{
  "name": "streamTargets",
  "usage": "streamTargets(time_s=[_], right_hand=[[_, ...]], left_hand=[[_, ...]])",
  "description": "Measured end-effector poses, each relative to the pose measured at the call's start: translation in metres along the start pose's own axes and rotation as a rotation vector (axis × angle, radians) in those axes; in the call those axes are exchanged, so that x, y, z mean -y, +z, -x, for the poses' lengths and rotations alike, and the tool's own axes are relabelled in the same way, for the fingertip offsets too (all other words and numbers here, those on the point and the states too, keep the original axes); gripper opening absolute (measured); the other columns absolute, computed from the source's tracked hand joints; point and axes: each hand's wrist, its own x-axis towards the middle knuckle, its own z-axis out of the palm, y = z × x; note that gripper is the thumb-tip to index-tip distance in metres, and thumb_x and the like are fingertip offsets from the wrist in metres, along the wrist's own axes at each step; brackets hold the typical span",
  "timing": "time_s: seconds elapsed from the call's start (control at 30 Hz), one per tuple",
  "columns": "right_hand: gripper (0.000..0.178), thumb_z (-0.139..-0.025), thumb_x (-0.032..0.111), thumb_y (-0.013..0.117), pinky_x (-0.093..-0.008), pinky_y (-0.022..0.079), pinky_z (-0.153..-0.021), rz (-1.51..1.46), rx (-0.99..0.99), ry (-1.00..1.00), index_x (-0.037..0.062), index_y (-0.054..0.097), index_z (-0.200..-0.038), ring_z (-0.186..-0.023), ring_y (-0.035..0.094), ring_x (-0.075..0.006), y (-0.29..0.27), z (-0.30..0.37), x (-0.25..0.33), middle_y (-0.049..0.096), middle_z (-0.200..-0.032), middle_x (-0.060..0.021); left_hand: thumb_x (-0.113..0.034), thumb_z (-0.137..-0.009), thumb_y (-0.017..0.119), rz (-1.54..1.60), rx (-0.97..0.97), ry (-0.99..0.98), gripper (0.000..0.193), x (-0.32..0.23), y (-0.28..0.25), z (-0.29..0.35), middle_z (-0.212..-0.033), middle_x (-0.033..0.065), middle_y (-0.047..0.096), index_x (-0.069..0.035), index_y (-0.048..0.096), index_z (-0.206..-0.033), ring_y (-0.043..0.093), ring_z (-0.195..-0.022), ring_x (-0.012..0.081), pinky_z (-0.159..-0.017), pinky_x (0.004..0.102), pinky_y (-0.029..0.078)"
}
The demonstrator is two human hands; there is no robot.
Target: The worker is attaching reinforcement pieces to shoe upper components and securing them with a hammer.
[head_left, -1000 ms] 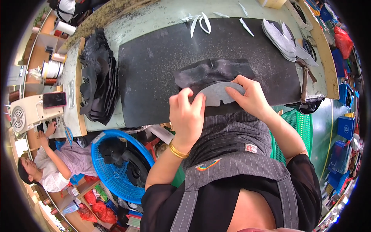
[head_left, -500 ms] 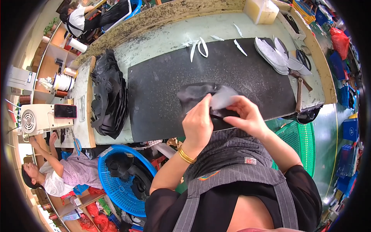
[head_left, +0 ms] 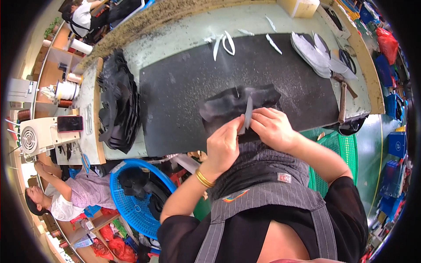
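Observation:
A thin, flexible grey piece (head_left: 249, 108) stands almost edge-on between my hands, above the front of the black mat (head_left: 175, 105). My left hand (head_left: 222, 147) pinches its lower left side, and my right hand (head_left: 272, 129) grips it from the right with bent fingers. Just behind and under them a black, leather-like shaped piece (head_left: 221, 105) lies on the mat, its near part hidden by my hands. Similar grey leaf-shaped pieces (head_left: 307, 55) are fanned out at the mat's far right corner.
A thick stack of black cut pieces (head_left: 119, 105) lies left of the mat. White curved strips (head_left: 229, 43) are scattered at the back. Scissors (head_left: 347, 60) and a hammer (head_left: 343, 103) rest at right. Blue (head_left: 131, 206) and green baskets (head_left: 337, 153) flank me; a co-worker (head_left: 66, 193) is at left.
The grey piece has turned from lying broad side up to nearly edge-on. My right hand has come closer to my left and closed on it, uncovering more of the black piece.

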Motion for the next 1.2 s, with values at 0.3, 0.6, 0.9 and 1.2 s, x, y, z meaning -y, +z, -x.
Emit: streamTargets(time_s=[0.3,0.6,0.9,1.2], right_hand=[[0.019,-0.067,0.016,0.065,-0.0425,0.056,-0.092,0.085,0.149,-0.217,0.0021,0.066,-0.08,-0.12,0.059,-0.0345,-0.019,0.021,-0.003,0.066,-0.11,-0.0176],[0.029,-0.075,0.012,0.064,-0.0397,0.057,-0.089,-0.114,0.215,-0.014,-0.0035,0.064,-0.099,-0.12,0.059,-0.032,-0.045,0.04,-0.016,0.061,-0.127,-0.0192],[0.051,-0.073,0.016,0.065,-0.0421,0.049,-0.103,0.04,0.251,-0.053,-0.0024,0.062,-0.12,-0.126,0.054,-0.0328,-0.038,0.039,0.009,0.057,-0.135,-0.0146],[0.02,-0.088,0.022,0.072,-0.038,0.05,-0.063,-0.258,-0.152,0.602,0.0022,0.067,-0.086,-0.067,0.066,-0.0294,-0.063,-0.069,-0.095,0.066,-0.072,-0.0148]], left_hand=[[-0.011,-0.081,0.063,-0.304,0.343,0.444,0.044,0.005,-0.033,-0.016,-0.123,0.0118,0.069,0.001,0.066,-0.123,0.065,-0.116,0.0237,-0.098,0.0335,0.054],[-0.01,-0.081,0.065,-0.483,0.457,0.624,0.031,-0.007,-0.032,-0.032,-0.112,0.0136,0.065,0.007,0.068,-0.106,0.064,-0.107,0.0273,-0.094,0.0348,0.054],[-0.011,-0.076,0.064,-0.33,0.325,0.607,0.031,0.003,-0.028,-0.014,-0.103,0.0141,0.067,0.002,0.07,-0.104,0.066,-0.102,0.0285,-0.094,0.0417,0.056],[-0.011,-0.076,0.062,-0.389,0.192,0.339,0.03,-0.026,-0.002,-0.001,-0.093,0.0089,0.065,-0.001,0.067,-0.104,0.065,-0.085,0.0246,-0.071,0.0355,0.055]])
